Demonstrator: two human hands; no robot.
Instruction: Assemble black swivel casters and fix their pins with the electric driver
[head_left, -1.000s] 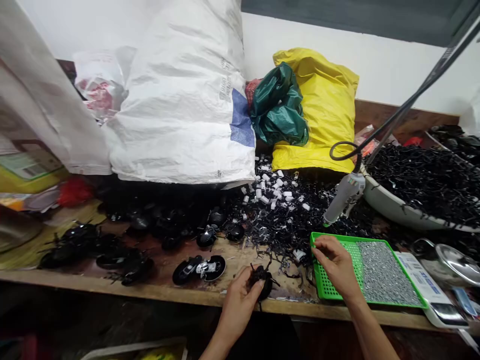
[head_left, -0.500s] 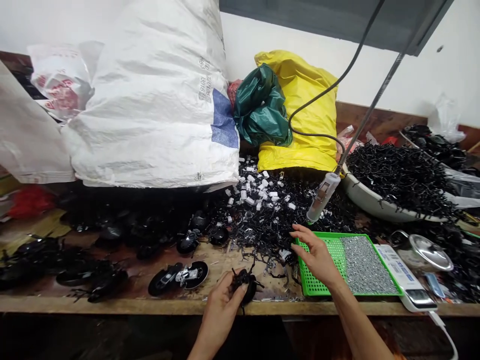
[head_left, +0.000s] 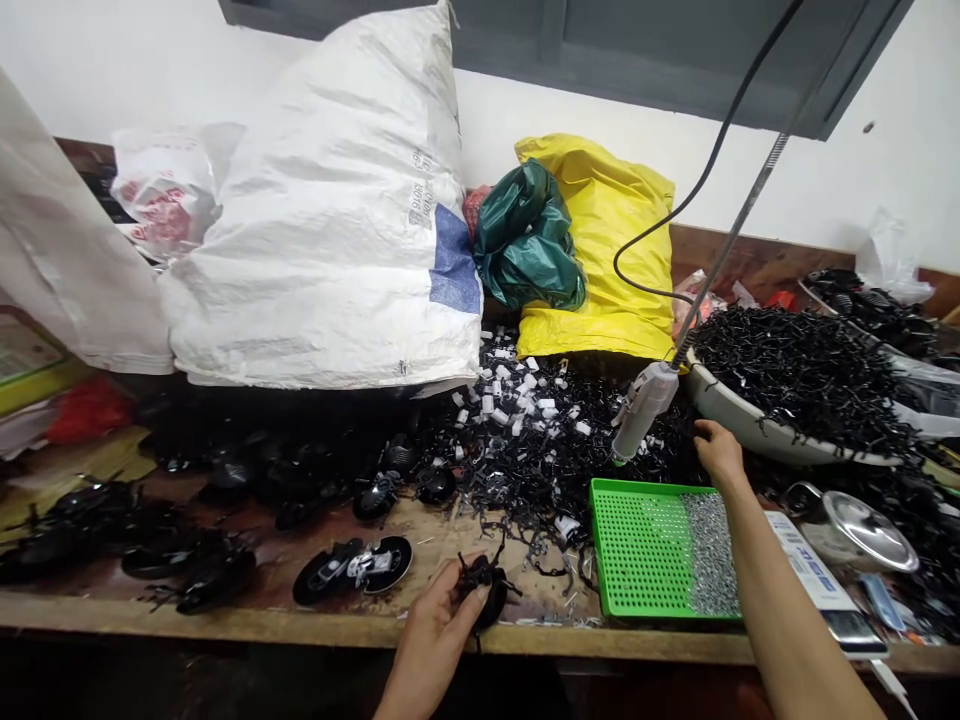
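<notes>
Watching the feed, I see the right hand has left the green perforated tray and now sits at the rim of the white bowl, its fingers curled, nothing visible in them, contact with the rim unclear. The left hand stays closed around a black toy beetle near the front edge of the wooden bench. With the right hand gone, the tray's heap of grey metal pins lies uncovered.

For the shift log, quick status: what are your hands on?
Left hand gripping black beetle-shaped plastic piece at bench edge. Right hand by white basin rim, contact unclear. Black plastic scraps heaped between hands; right forearm over green tray corner.
</notes>
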